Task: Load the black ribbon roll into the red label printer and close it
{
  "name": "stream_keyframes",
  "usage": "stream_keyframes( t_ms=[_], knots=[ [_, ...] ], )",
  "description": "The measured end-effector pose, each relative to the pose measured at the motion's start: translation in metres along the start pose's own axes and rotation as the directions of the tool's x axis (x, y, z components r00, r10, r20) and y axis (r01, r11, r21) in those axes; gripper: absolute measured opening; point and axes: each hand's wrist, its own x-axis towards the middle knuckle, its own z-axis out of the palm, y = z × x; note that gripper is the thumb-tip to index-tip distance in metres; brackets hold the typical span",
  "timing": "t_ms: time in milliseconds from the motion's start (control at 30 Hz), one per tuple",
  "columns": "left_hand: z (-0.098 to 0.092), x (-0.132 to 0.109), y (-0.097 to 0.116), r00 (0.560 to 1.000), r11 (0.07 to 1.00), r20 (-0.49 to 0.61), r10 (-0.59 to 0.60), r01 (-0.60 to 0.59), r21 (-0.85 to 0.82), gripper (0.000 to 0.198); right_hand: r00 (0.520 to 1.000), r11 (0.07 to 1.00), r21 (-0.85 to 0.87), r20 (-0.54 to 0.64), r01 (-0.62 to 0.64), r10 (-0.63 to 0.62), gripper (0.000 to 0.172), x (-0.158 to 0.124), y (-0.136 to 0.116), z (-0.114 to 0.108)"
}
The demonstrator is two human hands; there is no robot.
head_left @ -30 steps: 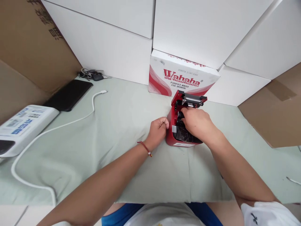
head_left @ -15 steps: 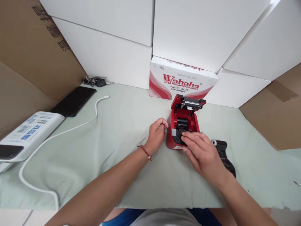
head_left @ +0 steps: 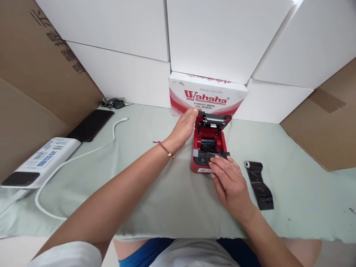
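A small red label printer (head_left: 196, 159) stands on the cloth with its lid (head_left: 214, 120) raised. Inside lies a black ribbon roll (head_left: 208, 142), and its dark film (head_left: 207, 157) runs forward over the black front panel. At the lid's upper left corner, my left hand (head_left: 185, 128) has its fingers closed on the edge. My right hand (head_left: 229, 181) rests its outstretched fingers on the film at the printer's front right, thumb lower down by the front face. Right of that hand, a loose black ribbon (head_left: 260, 185) on a pale core lies partly unrolled.
Behind the printer leans a white and red Wahaha box (head_left: 207, 92) against white boxes. On the left are keys (head_left: 115, 103), a black phone (head_left: 91, 125), a white power bank (head_left: 41, 161) and a white cable (head_left: 80, 151). Cardboard (head_left: 319, 126) borders the right side.
My left hand has gone from beside the printer's body up to the raised lid's corner. My right hand stays on the front panel. The view has shifted slightly.
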Motion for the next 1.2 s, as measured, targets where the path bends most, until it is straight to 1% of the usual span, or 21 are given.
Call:
stream_keyframes(
  t_ms=[67,133,200,300,367,400,500,567,633,700,733,767,800,867,900,933,967,1033,1067,1200],
  knots=[
    [0.002,0.001,-0.001,0.998,0.998,0.046,-0.033,0.035,-0.044,0.035,1.0,1.0,0.001,0.011,-0.005,0.005,0.052,-0.001,0.0,0.0],
    [-0.001,-0.007,-0.002,0.998,0.997,0.065,-0.022,0.026,-0.066,0.04,1.0,1.0,0.002,0.016,-0.001,0.001,0.053,-0.003,0.001,0.001],
    [-0.006,-0.021,-0.004,0.996,0.999,0.083,0.015,-0.011,-0.046,0.048,1.0,1.0,0.003,0.012,0.0,0.0,0.054,-0.004,0.001,0.002],
    [-0.017,-0.044,-0.007,0.988,0.996,0.136,0.07,-0.077,0.046,0.06,1.0,1.0,0.012,0.0,-0.004,0.004,0.053,-0.006,0.002,0.004],
    [-0.022,-0.057,-0.013,0.979,0.983,0.163,0.126,-0.145,0.113,0.067,1.0,1.0,0.022,0.002,-0.001,0.001,0.052,-0.006,0.003,0.004],
    [-0.024,-0.062,-0.017,0.967,0.968,0.188,0.17,-0.2,0.149,0.069,1.0,1.0,0.025,0.004,0.001,-0.001,0.052,-0.006,0.003,0.003],
    [-0.026,-0.072,-0.028,0.931,0.911,0.234,0.281,-0.335,0.24,0.067,1.0,1.0,0.022,0.026,0.005,-0.006,0.054,-0.006,0.005,0.001],
    [-0.027,-0.073,-0.032,0.915,0.89,0.268,0.302,-0.371,0.265,0.058,0.999,1.0,0.025,0.037,0.005,-0.006,0.056,-0.006,0.006,0.0],
    [-0.03,-0.071,-0.033,0.901,0.893,0.327,0.287,-0.374,0.249,0.042,0.999,0.999,0.034,0.037,0.013,-0.014,0.057,-0.006,0.008,0.0],
    [-0.034,-0.066,-0.035,0.89,0.921,0.382,0.25,-0.34,0.189,0.027,0.999,0.999,0.038,0.02,0.024,-0.025,0.056,-0.006,0.008,0.002],
    [-0.037,-0.064,-0.036,0.891,0.941,0.393,0.228,-0.305,0.147,0.025,1.0,0.999,0.036,0.009,0.028,-0.028,0.055,-0.007,0.009,0.003],
    [-0.039,-0.061,-0.039,0.897,0.96,0.392,0.204,-0.261,0.098,0.032,1.0,0.999,0.033,0.0,0.027,-0.027,0.054,-0.007,0.009,0.004],
    [-0.04,-0.058,-0.042,0.906,0.977,0.386,0.174,-0.207,0.046,0.047,1.0,0.999,0.032,-0.009,0.025,-0.025,0.052,-0.008,0.009,0.006],
    [-0.041,-0.054,-0.052,0.919,0.995,0.385,0.09,-0.071,-0.065,0.086,0.999,0.999,0.033,-0.026,0.024,-0.024,0.048,-0.008,0.009,0.008],
    [-0.041,-0.053,-0.056,0.914,0.993,0.404,0.041,0.009,-0.12,0.104,0.999,0.999,0.036,-0.032,0.028,-0.027,0.047,-0.008,0.009,0.008],
    [-0.039,-0.052,-0.061,0.9,0.981,0.436,-0.005,0.088,-0.172,0.118,0.999,0.999,0.04,-0.033,0.032,-0.031,0.046,-0.009,0.009,0.009],
    [-0.038,-0.052,-0.064,0.881,0.962,0.472,-0.038,0.16,-0.22,0.127,0.999,0.998,0.045,-0.033,0.036,-0.035,0.045,-0.009,0.01,0.009],
    [-0.033,-0.054,-0.067,0.852,0.919,0.52,-0.064,0.254,-0.303,0.135,0.999,0.998,0.053,-0.026,0.041,-0.04,0.045,-0.009,0.01,0.009],
    [-0.03,-0.055,-0.067,0.847,0.9,0.528,-0.064,0.277,-0.336,0.136,0.999,0.997,0.057,-0.021,0.043,-0.042,0.045,-0.01,0.011,0.009],
    [-0.023,-0.06,-0.066,0.851,0.863,0.52,-0.069,0.313,-0.397,0.135,0.999,0.997,0.07,-0.016,0.045,-0.044,0.044,-0.01,0.011,0.009]
  ],
)
